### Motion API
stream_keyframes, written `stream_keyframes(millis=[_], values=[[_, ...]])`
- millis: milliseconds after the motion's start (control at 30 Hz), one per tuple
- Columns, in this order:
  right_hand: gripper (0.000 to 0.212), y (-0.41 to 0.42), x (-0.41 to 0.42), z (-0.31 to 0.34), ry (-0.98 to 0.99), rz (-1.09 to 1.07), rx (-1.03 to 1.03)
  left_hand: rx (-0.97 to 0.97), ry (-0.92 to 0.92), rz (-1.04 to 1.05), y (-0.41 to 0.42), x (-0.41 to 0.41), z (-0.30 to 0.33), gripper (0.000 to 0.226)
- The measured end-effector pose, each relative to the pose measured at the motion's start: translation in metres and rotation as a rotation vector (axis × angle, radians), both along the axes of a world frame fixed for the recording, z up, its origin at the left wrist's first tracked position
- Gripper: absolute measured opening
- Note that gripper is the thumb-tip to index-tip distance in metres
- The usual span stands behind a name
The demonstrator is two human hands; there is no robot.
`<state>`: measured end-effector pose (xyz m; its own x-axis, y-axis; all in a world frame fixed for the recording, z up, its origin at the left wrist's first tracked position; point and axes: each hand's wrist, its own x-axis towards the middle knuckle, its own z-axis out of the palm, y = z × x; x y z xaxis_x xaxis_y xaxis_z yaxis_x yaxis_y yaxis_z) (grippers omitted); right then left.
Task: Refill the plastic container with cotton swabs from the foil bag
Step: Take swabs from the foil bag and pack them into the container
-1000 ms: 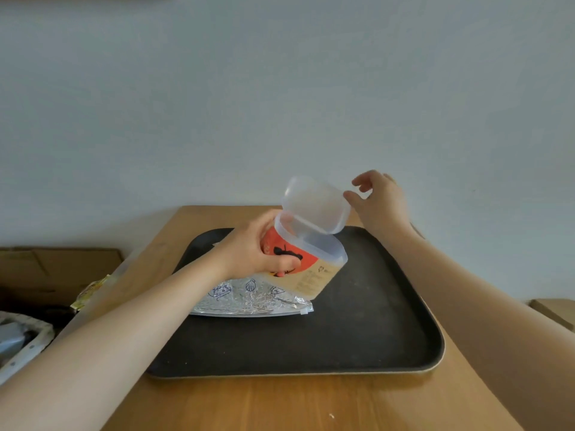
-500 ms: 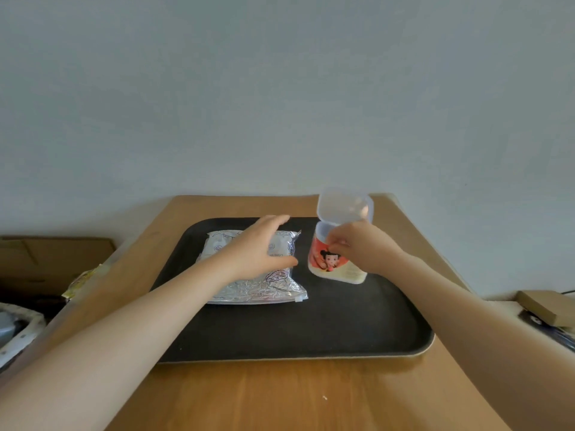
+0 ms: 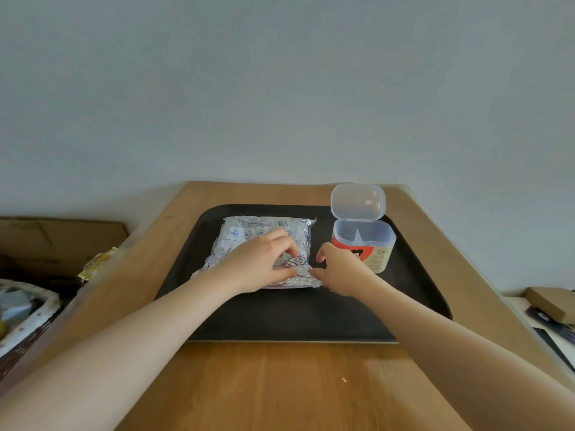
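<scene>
A silver foil bag [image 3: 249, 237] with blue print lies flat on the left half of a dark tray [image 3: 311, 318]. My left hand [image 3: 259, 264] rests on the bag's near right part, with fingers and thumb curled and pinching the foil. My right hand [image 3: 340, 270] sits just right of the bag, thumb and forefinger apart in a C shape, the thumb tip at the bag's near right corner. The clear plastic container [image 3: 373, 244] with an orange label stands upright behind my right hand. Its hinged lid [image 3: 357, 202] is flipped up, and a divider shows inside.
The tray sits on a wooden table [image 3: 280, 384] against a pale wall. A cardboard box [image 3: 56, 241] and a woven basket [image 3: 18, 318] are off the left edge. A small brown box [image 3: 550, 301] lies to the right.
My right hand let go of the container, which now stands on the tray, and moved left to the bag's corner. My left hand settled onto the foil bag and closed on it.
</scene>
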<state>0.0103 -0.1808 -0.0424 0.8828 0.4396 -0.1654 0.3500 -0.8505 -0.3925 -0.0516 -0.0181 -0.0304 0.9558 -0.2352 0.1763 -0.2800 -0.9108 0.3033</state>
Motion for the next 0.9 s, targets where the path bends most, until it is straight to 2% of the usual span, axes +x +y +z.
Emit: stream_keyframes(millis=[100,233,333,400,467,533,633,767,900], values=[[0.027,-0.001,0.003,-0.001,0.176,-0.069,0.301,-0.028,-0.027,-0.027,-0.005,-0.001,-0.002,0.03],[0.002,0.002,0.0,0.015,0.324,-0.118,0.766,-0.037,-0.178,-0.017,-0.011,-0.001,-0.002,0.031],[0.013,0.004,-0.004,0.022,0.438,-0.132,0.979,-0.101,-0.4,0.0,-0.01,0.002,0.0,0.016],[0.018,0.004,-0.006,0.022,0.429,-0.088,1.044,-0.112,-0.451,0.031,-0.008,0.005,0.002,0.013],[0.015,0.005,-0.007,0.018,0.283,-0.034,1.006,-0.066,-0.495,0.03,-0.006,0.008,0.006,0.013],[0.009,0.006,-0.006,0.016,0.106,0.001,0.945,0.01,-0.544,0.016,-0.005,0.011,0.009,0.023],[0.003,0.004,-0.002,0.017,-0.187,0.109,0.769,0.028,-0.575,0.001,0.0,0.014,0.01,0.031],[0.009,0.003,0.0,0.02,-0.508,0.119,0.491,0.109,-0.632,0.012,0.004,0.017,0.008,0.029],[0.013,-0.007,0.007,0.022,-0.651,0.012,0.45,0.121,-0.663,0.131,0.032,0.011,0.002,0.01]])
